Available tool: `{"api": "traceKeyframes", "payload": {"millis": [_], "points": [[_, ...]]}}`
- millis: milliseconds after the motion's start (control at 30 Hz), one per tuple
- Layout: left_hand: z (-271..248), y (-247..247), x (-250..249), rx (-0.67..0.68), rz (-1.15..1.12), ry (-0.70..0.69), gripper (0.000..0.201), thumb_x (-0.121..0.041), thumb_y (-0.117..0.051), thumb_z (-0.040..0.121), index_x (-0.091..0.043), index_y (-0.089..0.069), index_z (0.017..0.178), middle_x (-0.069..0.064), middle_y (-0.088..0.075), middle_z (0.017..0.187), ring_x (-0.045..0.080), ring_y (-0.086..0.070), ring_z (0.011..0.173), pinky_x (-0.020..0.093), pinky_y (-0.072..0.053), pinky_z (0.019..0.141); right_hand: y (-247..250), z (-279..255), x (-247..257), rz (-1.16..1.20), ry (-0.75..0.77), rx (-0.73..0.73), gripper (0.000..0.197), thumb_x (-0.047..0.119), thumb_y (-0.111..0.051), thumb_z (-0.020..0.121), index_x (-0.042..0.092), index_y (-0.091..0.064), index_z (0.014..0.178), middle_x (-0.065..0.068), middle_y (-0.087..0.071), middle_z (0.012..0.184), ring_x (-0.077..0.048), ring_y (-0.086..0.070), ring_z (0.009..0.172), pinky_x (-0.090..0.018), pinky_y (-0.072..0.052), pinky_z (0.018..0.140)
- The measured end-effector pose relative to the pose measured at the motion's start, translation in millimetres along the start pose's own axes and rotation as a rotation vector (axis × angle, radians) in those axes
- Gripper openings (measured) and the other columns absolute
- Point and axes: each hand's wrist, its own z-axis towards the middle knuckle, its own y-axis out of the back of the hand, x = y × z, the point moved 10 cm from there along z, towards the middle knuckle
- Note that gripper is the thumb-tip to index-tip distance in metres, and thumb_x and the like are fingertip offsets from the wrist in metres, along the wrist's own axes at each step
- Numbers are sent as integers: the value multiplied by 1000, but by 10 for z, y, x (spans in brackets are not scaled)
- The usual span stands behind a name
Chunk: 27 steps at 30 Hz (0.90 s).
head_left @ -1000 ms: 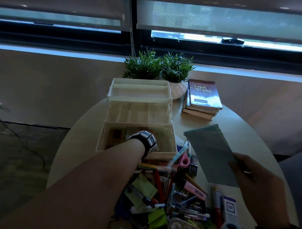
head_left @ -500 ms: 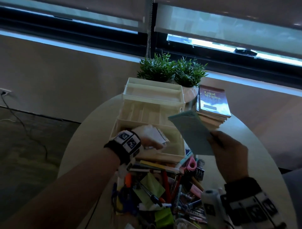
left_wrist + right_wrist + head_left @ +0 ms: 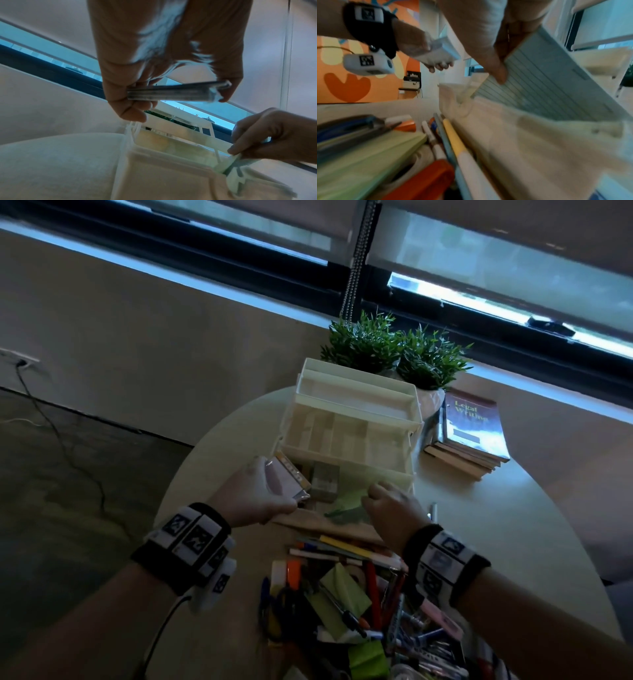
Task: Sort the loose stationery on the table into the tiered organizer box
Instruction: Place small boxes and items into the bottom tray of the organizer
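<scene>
- Left hand (image 3: 255, 497) gripped a wrapped pack of cards (image 3: 287, 481), thumb on one side and fingers on the other, and held it over the near left corner of the tiered organizer box (image 3: 349, 436), clear of the box in the left wrist view.
- Right hand (image 3: 390, 508) pinched a pale green lined notepad (image 3: 544, 83) between thumb and fingers; the pad was tilted, its lower edge down inside the bottom tier of the box, on the right side.
- That box stood open on the round tabletop (image 3: 496, 529), its three tiers stepped back toward the window; a small boxed item (image 3: 323, 481) sat in the bottom tier between the two hands.
- Loose stationery (image 3: 346, 594), with pens, markers, green sticky notes and an orange item, lay heaped on the tabletop just in front of the box.
- Behind the box stood two potted plants (image 3: 394, 350), with a stack of books (image 3: 472, 433) to their right.
</scene>
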Motion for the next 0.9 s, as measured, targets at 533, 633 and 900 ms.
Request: {"api": "traceKeyframes", "payload": {"millis": [533,633,900], "points": [[109,-355,-3,118,29,-65,59,-32,-75,67,-20,-43,114,-3,-51,104,11,-53,86,20,-41,58,-550,-35,-426,192,7,57,14,12,-81,65,16,-73,76,-6,-60,70,-19,-59,50,-28,-54,45],[104,-386,7,114,106,-76,64,-35,-75,65,-19,-42,117,-3,-49,107,14,-51,92,22,-42,63,-769,-25,-524,192,-53,244,16,17,-60,87,15,-63,103,-7,-62,93,-24,-65,74,-37,-58,69],[176,-404,31,121,160,-64,69,-38,-75,62,-20,-42,120,-1,-49,116,17,-53,102,36,-52,85,-1313,61,-700,514,-510,512,37,27,-56,89,11,-55,123,-13,-61,118,-27,-59,104,-40,-48,97]]}}
